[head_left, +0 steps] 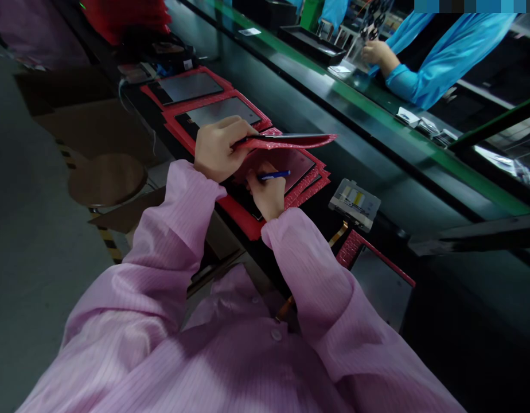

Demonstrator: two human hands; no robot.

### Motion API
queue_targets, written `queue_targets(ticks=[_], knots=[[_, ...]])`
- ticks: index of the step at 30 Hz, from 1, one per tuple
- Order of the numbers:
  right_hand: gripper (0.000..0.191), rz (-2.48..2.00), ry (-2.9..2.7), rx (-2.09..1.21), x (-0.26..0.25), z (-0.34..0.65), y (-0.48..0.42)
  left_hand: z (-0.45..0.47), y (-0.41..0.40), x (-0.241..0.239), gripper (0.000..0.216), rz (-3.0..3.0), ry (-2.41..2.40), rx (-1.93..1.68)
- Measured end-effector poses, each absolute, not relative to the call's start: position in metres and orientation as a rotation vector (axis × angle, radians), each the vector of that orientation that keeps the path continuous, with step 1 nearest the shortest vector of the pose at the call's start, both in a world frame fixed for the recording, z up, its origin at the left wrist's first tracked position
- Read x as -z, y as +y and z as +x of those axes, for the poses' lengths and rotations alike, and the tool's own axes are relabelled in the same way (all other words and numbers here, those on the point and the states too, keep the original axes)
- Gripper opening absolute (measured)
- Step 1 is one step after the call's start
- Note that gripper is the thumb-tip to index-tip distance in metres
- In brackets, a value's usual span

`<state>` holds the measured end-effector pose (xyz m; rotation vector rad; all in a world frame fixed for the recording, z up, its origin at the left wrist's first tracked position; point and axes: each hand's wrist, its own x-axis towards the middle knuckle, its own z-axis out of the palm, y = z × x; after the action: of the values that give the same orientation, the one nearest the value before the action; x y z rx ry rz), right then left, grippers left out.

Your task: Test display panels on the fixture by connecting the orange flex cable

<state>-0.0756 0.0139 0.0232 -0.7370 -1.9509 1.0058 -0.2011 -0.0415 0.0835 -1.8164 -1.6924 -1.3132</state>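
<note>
My left hand (222, 148) grips the near edge of a flat screen panel on red bubble wrap (297, 140), holding it raised and seen almost edge-on. Below it, my right hand (269, 196) is closed around a blue pen (274, 175). That hand rests over another grey screen panel (300, 165), which lies on a stack of red bubble wrap sheets (308, 189). The pen's writing tip is hidden by my fingers. Just beyond my left hand lies another panel (226, 112) on red wrap.
Another wrapped panel (190, 88) lies farther along the black bench. To the right are a clear plastic case (355, 203) and a panel (383, 287) on red wrap. A green-edged conveyor line (351, 97) runs behind; across it a person in blue sleeves (441, 63) works. A round stool (108, 179) stands left.
</note>
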Motion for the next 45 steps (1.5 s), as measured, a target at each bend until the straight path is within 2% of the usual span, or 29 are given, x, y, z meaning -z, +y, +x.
queue_targets(ticks=[19,25,31,34,36,39,42,45], knots=[[0.027,-0.763,-1.961,-0.977,-0.031,-0.073,0.01,-0.202,-0.041,-0.082,0.027,-1.81,-1.617,1.294],[0.021,-0.738,-1.891,-1.007,-0.031,-0.071,0.011,-0.201,-0.042,-0.081,0.021,-1.822,-1.666,1.239],[0.028,-0.541,-1.894,-0.995,-0.061,-0.01,0.008,-0.202,-0.051,-0.068,0.022,-1.892,-1.542,1.171],[0.016,-0.501,-2.012,-1.033,-0.073,0.033,0.006,-0.202,-0.061,-0.057,0.024,-1.916,-1.551,1.023],[0.018,-0.401,-2.146,-0.862,-0.073,0.053,0.007,-0.201,-0.067,-0.049,0.025,-1.943,-1.543,0.868],[0.014,-0.194,-2.331,-0.323,-0.059,0.065,0.01,-0.199,-0.078,-0.036,0.03,-1.971,-1.455,0.684],[0.008,-0.148,-2.443,0.131,-0.041,0.061,0.014,-0.198,-0.088,-0.024,0.034,-1.977,-1.382,0.631],[0.013,-0.14,-2.455,0.458,-0.028,0.053,0.018,-0.195,-0.094,-0.013,0.035,-2.003,-1.392,0.648]])
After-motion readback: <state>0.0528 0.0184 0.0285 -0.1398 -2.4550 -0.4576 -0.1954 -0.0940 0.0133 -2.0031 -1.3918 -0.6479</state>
